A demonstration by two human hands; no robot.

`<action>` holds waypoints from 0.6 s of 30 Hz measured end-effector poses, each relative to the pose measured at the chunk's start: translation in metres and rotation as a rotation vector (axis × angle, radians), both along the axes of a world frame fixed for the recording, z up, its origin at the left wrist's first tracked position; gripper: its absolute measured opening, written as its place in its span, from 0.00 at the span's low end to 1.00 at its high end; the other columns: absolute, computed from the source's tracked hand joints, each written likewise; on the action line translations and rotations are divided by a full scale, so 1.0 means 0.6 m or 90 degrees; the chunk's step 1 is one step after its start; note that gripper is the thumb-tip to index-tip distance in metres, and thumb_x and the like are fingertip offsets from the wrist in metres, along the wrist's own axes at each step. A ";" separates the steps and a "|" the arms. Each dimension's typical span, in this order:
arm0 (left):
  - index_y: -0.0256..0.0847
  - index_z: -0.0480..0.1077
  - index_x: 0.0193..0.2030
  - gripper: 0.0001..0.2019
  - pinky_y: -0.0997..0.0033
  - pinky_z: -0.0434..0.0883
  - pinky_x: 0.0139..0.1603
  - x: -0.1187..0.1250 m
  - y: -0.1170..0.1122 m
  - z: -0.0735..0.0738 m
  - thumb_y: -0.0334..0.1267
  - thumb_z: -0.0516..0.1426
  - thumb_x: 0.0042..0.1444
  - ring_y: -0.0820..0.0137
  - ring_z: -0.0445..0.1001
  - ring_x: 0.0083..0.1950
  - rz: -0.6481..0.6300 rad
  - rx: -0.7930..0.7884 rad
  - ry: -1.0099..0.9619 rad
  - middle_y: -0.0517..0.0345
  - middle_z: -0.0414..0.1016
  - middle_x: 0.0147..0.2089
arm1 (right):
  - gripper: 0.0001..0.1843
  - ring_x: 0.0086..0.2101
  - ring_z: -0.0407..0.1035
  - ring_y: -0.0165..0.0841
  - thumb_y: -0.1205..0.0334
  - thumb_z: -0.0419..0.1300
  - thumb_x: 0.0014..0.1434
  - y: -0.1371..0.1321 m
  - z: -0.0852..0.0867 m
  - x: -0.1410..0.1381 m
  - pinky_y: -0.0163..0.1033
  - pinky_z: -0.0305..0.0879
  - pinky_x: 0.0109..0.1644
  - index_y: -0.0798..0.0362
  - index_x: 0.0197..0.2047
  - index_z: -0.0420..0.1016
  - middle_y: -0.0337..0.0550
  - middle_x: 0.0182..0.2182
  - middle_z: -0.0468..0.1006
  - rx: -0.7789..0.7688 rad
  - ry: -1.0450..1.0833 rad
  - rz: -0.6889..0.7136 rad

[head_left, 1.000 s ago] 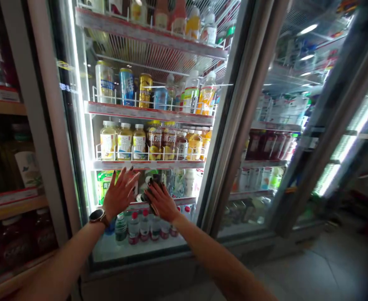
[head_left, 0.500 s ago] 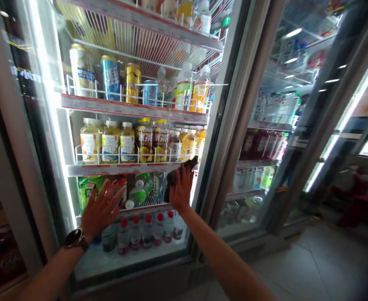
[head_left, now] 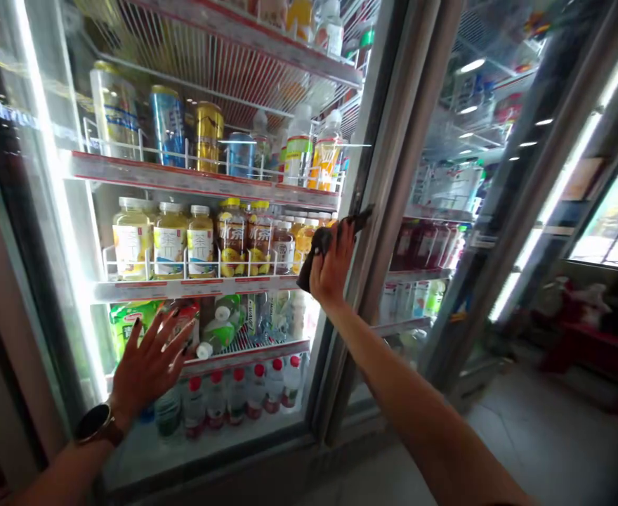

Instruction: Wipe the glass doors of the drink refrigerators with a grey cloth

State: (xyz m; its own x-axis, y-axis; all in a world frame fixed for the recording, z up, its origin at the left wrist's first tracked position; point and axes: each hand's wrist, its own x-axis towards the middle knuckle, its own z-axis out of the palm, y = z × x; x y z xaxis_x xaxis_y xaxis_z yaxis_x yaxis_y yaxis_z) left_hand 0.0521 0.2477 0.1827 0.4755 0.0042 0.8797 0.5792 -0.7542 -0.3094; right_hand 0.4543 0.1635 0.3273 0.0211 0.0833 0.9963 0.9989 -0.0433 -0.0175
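Note:
My right hand (head_left: 333, 270) presses a dark cloth (head_left: 312, 260) against the glass door (head_left: 267, 443) of a drinks fridge, near the door's right edge. One end of the cloth reaches onto the metal door frame (head_left: 380, 204). Lower on the left, my left hand (head_left: 148, 362) has its fingers spread and holds nothing; it is at the glass, though I cannot tell if it touches. A dark round watch (head_left: 95, 423) is on the left wrist. Behind the glass are tea bottles (head_left: 201, 239), cans (head_left: 166, 126) and red-capped water bottles (head_left: 238, 397).
A second glass-doored fridge (head_left: 430, 281) with drinks stands to the right. Farther right are a red piece of furniture (head_left: 593, 358) and a window (head_left: 612, 228). Light tiles (head_left: 503, 436) cover the floor. Bright strip lights (head_left: 50, 161) run along the door edges.
My right hand and the cloth have moved up and right across the glass to the frame. My left hand appears slightly lower and farther left. The view has shifted a little.

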 end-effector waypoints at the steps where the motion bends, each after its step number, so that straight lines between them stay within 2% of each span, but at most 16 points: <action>1: 0.56 0.47 0.80 0.39 0.45 0.40 0.84 0.001 0.001 -0.001 0.40 0.58 0.66 0.58 0.45 0.82 0.003 0.000 0.000 0.55 0.47 0.81 | 0.37 0.78 0.33 0.49 0.59 0.39 0.74 0.000 -0.020 0.000 0.72 0.42 0.77 0.50 0.81 0.32 0.55 0.79 0.40 0.006 0.002 0.003; 2: 0.55 0.47 0.80 0.39 0.45 0.40 0.84 0.001 0.002 -0.002 0.40 0.59 0.66 0.58 0.45 0.82 0.007 0.000 0.000 0.55 0.47 0.81 | 0.37 0.78 0.33 0.51 0.59 0.39 0.74 -0.002 -0.058 -0.004 0.73 0.43 0.77 0.51 0.81 0.32 0.55 0.79 0.40 0.006 0.009 0.000; 3: 0.55 0.47 0.80 0.39 0.46 0.40 0.84 0.002 0.002 -0.003 0.41 0.59 0.66 0.58 0.45 0.82 0.009 0.001 0.000 0.55 0.47 0.81 | 0.37 0.78 0.34 0.52 0.59 0.39 0.74 -0.006 -0.109 -0.011 0.74 0.44 0.76 0.51 0.81 0.32 0.56 0.79 0.40 -0.001 0.023 -0.008; 6: 0.55 0.48 0.80 0.39 0.46 0.40 0.84 0.002 0.002 -0.003 0.41 0.59 0.66 0.58 0.45 0.82 0.010 0.002 0.002 0.55 0.48 0.81 | 0.39 0.77 0.39 0.58 0.59 0.41 0.72 -0.031 -0.288 -0.047 0.76 0.53 0.73 0.49 0.81 0.31 0.57 0.79 0.41 -0.034 0.058 -0.042; 7: 0.55 0.47 0.80 0.39 0.46 0.40 0.84 0.001 0.001 -0.001 0.40 0.59 0.66 0.57 0.45 0.82 0.007 0.003 0.003 0.54 0.48 0.81 | 0.40 0.76 0.41 0.59 0.60 0.42 0.72 -0.042 -0.338 -0.061 0.76 0.57 0.71 0.48 0.81 0.30 0.58 0.79 0.42 -0.043 0.061 -0.048; 8: 0.55 0.47 0.80 0.39 0.46 0.40 0.84 0.001 0.000 0.000 0.40 0.59 0.66 0.57 0.44 0.82 0.006 0.002 0.003 0.55 0.48 0.81 | 0.40 0.76 0.43 0.59 0.61 0.43 0.72 -0.053 -0.377 -0.074 0.75 0.61 0.69 0.48 0.81 0.29 0.59 0.79 0.43 -0.050 0.063 -0.051; 9: 0.55 0.47 0.80 0.39 0.46 0.40 0.84 0.001 -0.001 0.003 0.40 0.58 0.66 0.58 0.44 0.82 0.005 0.003 0.004 0.55 0.47 0.81 | 0.41 0.76 0.43 0.59 0.61 0.44 0.71 -0.061 -0.401 -0.085 0.75 0.63 0.68 0.48 0.81 0.29 0.61 0.79 0.43 -0.055 0.065 -0.052; 10: 0.55 0.46 0.80 0.39 0.46 0.40 0.84 0.000 -0.003 0.005 0.39 0.58 0.66 0.58 0.44 0.82 0.004 0.007 0.005 0.55 0.47 0.81 | 0.41 0.76 0.43 0.59 0.62 0.44 0.71 -0.066 -0.410 -0.091 0.75 0.64 0.67 0.49 0.81 0.28 0.62 0.79 0.42 -0.058 0.068 -0.053; 11: 0.55 0.46 0.80 0.39 0.47 0.40 0.84 0.000 -0.004 0.007 0.39 0.58 0.66 0.58 0.44 0.82 0.001 0.010 0.007 0.55 0.47 0.81 | 0.41 0.76 0.42 0.58 0.62 0.43 0.71 -0.067 -0.401 -0.093 0.76 0.63 0.67 0.50 0.81 0.28 0.64 0.79 0.42 -0.058 0.072 -0.053; 12: 0.56 0.46 0.80 0.39 0.47 0.41 0.84 -0.001 -0.006 0.008 0.39 0.58 0.66 0.58 0.44 0.82 -0.002 0.012 0.009 0.55 0.47 0.81 | 0.40 0.76 0.41 0.58 0.62 0.43 0.72 -0.063 -0.377 -0.091 0.76 0.61 0.68 0.52 0.81 0.29 0.65 0.79 0.41 -0.056 0.077 -0.051; 13: 0.56 0.47 0.80 0.39 0.47 0.41 0.84 -0.002 -0.007 0.009 0.38 0.58 0.66 0.58 0.45 0.82 -0.005 0.013 0.011 0.55 0.48 0.81 | 0.40 0.77 0.39 0.57 0.62 0.43 0.72 -0.054 -0.338 -0.085 0.77 0.58 0.70 0.53 0.81 0.29 0.66 0.79 0.40 -0.051 0.083 -0.049; 14: 0.57 0.47 0.80 0.40 0.46 0.42 0.84 -0.002 -0.007 0.010 0.37 0.59 0.65 0.57 0.45 0.82 -0.006 0.013 0.011 0.55 0.48 0.81 | 0.39 0.77 0.36 0.57 0.61 0.42 0.73 -0.042 -0.287 -0.077 0.78 0.54 0.71 0.55 0.81 0.30 0.65 0.79 0.39 -0.043 0.087 -0.044; 18: 0.59 0.48 0.80 0.41 0.44 0.43 0.84 -0.003 -0.005 0.005 0.37 0.60 0.63 0.55 0.48 0.81 -0.003 0.013 0.005 0.56 0.50 0.81 | 0.38 0.78 0.30 0.51 0.58 0.42 0.73 0.014 -0.045 -0.061 0.74 0.42 0.76 0.55 0.81 0.34 0.59 0.79 0.39 0.007 0.057 0.003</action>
State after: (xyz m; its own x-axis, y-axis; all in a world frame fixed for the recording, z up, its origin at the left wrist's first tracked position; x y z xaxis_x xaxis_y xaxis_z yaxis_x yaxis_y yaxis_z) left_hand 0.0503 0.2448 0.1858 0.4818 -0.0161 0.8761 0.5732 -0.7505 -0.3290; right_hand 0.4175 0.1717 0.3002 0.1094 0.0730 0.9913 0.9935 -0.0381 -0.1069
